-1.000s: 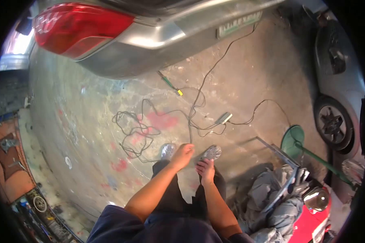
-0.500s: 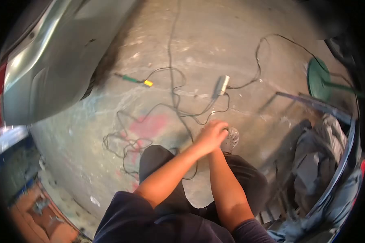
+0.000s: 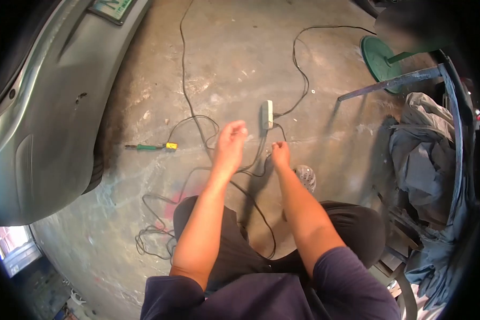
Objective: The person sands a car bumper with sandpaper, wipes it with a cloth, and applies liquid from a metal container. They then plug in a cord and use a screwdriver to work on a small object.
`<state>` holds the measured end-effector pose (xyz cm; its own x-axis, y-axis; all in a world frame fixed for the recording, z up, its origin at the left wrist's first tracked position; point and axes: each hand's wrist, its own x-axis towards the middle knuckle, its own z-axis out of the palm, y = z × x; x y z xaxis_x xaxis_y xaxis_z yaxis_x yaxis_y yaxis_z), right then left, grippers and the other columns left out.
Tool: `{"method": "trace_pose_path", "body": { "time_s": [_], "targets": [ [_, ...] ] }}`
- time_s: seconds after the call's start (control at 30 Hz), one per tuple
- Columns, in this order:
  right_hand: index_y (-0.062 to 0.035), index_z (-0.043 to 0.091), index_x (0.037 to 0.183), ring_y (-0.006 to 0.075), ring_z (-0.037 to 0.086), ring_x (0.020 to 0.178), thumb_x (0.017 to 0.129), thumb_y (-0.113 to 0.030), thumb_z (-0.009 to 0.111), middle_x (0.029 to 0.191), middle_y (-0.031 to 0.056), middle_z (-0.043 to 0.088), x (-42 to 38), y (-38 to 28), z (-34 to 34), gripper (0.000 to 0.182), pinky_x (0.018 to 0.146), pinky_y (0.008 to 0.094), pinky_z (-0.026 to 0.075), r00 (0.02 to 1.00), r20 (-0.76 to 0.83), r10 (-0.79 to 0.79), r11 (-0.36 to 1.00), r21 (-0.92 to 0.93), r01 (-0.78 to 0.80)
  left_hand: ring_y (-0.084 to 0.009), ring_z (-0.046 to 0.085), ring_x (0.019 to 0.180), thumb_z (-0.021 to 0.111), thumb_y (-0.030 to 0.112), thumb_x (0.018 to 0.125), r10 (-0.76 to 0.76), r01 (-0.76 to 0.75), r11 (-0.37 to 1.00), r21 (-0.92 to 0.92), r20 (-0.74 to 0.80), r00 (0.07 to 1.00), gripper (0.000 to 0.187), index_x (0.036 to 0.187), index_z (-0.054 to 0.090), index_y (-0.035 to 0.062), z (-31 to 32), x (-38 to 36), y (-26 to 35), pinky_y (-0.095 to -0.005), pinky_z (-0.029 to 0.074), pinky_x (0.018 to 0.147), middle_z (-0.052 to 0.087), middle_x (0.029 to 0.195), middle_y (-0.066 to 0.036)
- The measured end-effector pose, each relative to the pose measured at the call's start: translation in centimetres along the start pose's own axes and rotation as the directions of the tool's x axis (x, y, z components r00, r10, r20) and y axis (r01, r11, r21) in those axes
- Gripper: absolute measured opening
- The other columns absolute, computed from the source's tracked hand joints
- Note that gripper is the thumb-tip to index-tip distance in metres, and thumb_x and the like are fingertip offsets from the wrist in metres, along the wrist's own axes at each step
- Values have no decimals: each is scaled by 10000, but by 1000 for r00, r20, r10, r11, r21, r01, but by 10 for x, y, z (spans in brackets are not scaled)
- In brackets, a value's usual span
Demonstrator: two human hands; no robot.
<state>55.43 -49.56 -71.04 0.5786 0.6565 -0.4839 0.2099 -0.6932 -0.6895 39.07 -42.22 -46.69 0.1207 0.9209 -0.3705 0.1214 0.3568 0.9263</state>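
Note:
My left hand [image 3: 230, 146] is raised above the floor with loosely bent fingers and holds nothing I can see. My right hand [image 3: 281, 156] has its fingertips pinched together just below a pale power strip [image 3: 268, 114]. A thin dark cord [image 3: 284, 132] runs from the strip to behind the right fingers; whether they grip it is hidden. To the left on the concrete lies a green-handled tool [image 3: 146, 147] like a soldering iron, with a yellow part at its cord end. More dark cord [image 3: 162, 230] lies in loose loops near my left knee.
A car's rear bumper [image 3: 64, 122] fills the left side. At the right stand a green round base [image 3: 380, 61] with a pole, and a metal frame [image 3: 394, 84] with grey cloth [image 3: 421, 154] heaped by it. My shoe [image 3: 305, 177] shows beyond my right knee.
My hands were together and have separated, the left forward and left, the right near the power strip. My view has shifted, showing more of the car, and my knees sit wider apart.

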Motion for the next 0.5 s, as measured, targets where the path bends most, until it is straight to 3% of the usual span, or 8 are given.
{"method": "trace_pose_path", "body": {
  "time_s": [0.03, 0.1, 0.23, 0.3, 0.4, 0.43, 0.5],
  "targets": [
    [46, 581, 1202, 342, 644, 1064, 932, -219, 604, 1147, 233, 665, 13, -3, 0, 379, 894, 417, 500, 999, 12, -38, 998, -44, 38, -165, 615, 1055, 597, 242, 971, -10, 9, 999, 34, 20, 1000, 339, 1237, 600, 32, 0, -2, -6, -307, 487, 884, 623, 1195, -89],
    [-10, 615, 1190, 401, 617, 1068, 879, -178, 631, 1083, 252, 644, 37, -5, 3, 354, 927, 454, 483, 994, -12, -107, 992, -74, 106, -220, 635, 1059, 606, 221, 966, -40, 34, 994, 105, 49, 998, 345, 1234, 598, 3, -3, -10, -26, -324, 502, 902, 623, 1225, -156],
    [-131, 613, 1277, 422, 586, 1101, 858, -149, 624, 1166, 256, 601, 59, -30, 1, 419, 947, 478, 476, 995, 14, -101, 960, -261, 101, -287, 635, 1058, 598, 231, 957, 9, -30, 948, 316, 70, 998, 367, 1233, 591, -11, -18, -43, -15, -361, 510, 909, 597, 1226, -189],
    [-191, 615, 1301, 424, 573, 1119, 851, -144, 624, 1185, 247, 586, 69, -29, 6, 453, 955, 485, 475, 994, 32, -107, 937, -331, 112, -257, 639, 1064, 599, 220, 956, -12, -9, 942, 335, 60, 998, 356, 1232, 595, -4, -28, -49, -21, -351, 500, 908, 600, 1232, -174],
    [-230, 645, 1255, 408, 580, 1118, 843, -164, 645, 1175, 227, 588, 70, -26, 8, 417, 945, 481, 482, 996, 19, -91, 895, -437, 90, -244, 640, 1067, 600, 226, 956, -45, 28, 936, 351, 40, 998, 350, 1224, 604, 1, -39, -54, -30, -348, 496, 906, 609, 1223, -166],
    [-228, 675, 1181, 389, 590, 1111, 839, -194, 671, 1187, 203, 586, 43, -58, -7, 343, 927, 460, 492, 998, 19, -51, 837, -545, 54, -246, 640, 1067, 601, 232, 956, -55, 37, 935, 352, 41, 998, 350, 1220, 607, 3, -41, -55, -34, -349, 497, 905, 612, 1217, -166],
    [-223, 687, 1131, 372, 598, 1099, 833, -215, 691, 1167, 174, 603, 28, -57, -5, 298, 913, 450, 496, 993, 25, -111, 818, -566, 106, -279, 639, 1057, 592, 268, 958, -83, 40, 913, 407, 90, 993, 390, 1237, 595, -4, -47, -51, -39, -370, 496, 922, 606, 1242, -180]
  ]
}}
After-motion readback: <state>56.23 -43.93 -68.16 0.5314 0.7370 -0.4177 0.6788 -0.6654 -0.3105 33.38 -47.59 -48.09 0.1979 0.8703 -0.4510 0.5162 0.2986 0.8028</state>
